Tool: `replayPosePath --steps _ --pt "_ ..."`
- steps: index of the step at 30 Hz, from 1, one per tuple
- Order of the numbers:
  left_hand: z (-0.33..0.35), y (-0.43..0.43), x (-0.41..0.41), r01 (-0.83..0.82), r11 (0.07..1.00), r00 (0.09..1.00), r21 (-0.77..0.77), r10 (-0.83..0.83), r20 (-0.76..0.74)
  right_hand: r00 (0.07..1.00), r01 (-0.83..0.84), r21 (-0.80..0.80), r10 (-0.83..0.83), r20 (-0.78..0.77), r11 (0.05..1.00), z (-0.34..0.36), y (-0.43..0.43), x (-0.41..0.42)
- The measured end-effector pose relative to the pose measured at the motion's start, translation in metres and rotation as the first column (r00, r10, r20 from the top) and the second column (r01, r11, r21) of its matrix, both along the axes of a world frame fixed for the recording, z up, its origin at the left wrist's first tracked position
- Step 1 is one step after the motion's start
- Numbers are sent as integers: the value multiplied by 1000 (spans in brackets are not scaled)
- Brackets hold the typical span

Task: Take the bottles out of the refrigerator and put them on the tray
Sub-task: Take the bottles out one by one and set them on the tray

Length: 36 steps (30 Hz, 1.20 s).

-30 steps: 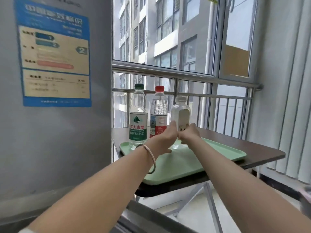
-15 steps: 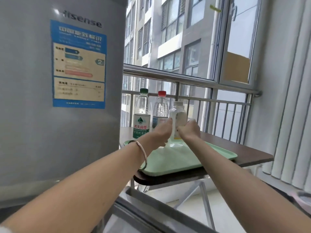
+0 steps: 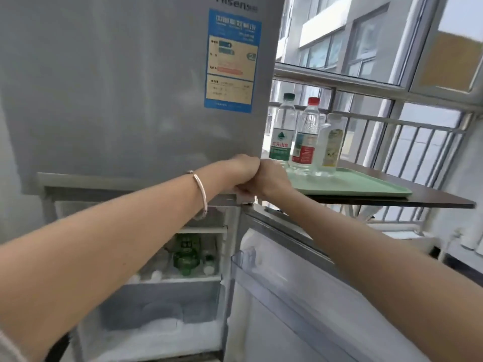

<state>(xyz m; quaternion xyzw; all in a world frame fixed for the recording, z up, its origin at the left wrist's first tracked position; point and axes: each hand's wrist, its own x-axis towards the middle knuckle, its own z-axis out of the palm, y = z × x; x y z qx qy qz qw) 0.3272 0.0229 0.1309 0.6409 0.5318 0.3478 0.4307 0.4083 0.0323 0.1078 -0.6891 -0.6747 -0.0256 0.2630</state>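
Beside a railed window, a brown table (image 3: 431, 197) carries a pale green plastic tray (image 3: 366, 185) with three upright clear bottles: green-capped (image 3: 283, 131), red-capped (image 3: 305, 138) and white-capped (image 3: 332, 143). Both hands, left (image 3: 241, 169) and right (image 3: 273, 180), meet curled at the grey refrigerator (image 3: 117, 87) door's corner; what they grip is hidden. A blurred green bottle (image 3: 187, 253) lies inside.

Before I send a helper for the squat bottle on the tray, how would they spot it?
Look right of the fridge to the green tray on the brown table. Three bottles stand at its far left end; the squat bottle is rightmost, shortest, with a pale cap and yellowish label, unlike its green- and red-capped neighbours.
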Motion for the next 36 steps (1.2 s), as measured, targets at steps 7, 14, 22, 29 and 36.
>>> replayPosePath --steps 7,14,22,29,36 --pt "-93 52 -112 14 877 917 -480 -203 -344 985 -155 -312 125 -116 937 -100 34 -84" --pt "-202 110 -198 -63 910 458 -409 -338 -822 980 -187 -515 123 -157 837 -206 91 -149" --pt "-299 168 -249 -350 935 685 -51 219 -695 979 -164 -597 54 -198 785 -283 141 -188" --pt "-327 192 -243 -458 883 733 -100 312 -604 981 -139 -558 37 -190 818 -293 154 -197" --pt "-302 172 -242 -425 905 655 -3 306 -691 990 -120 -553 60 -125 825 -284 145 -192"
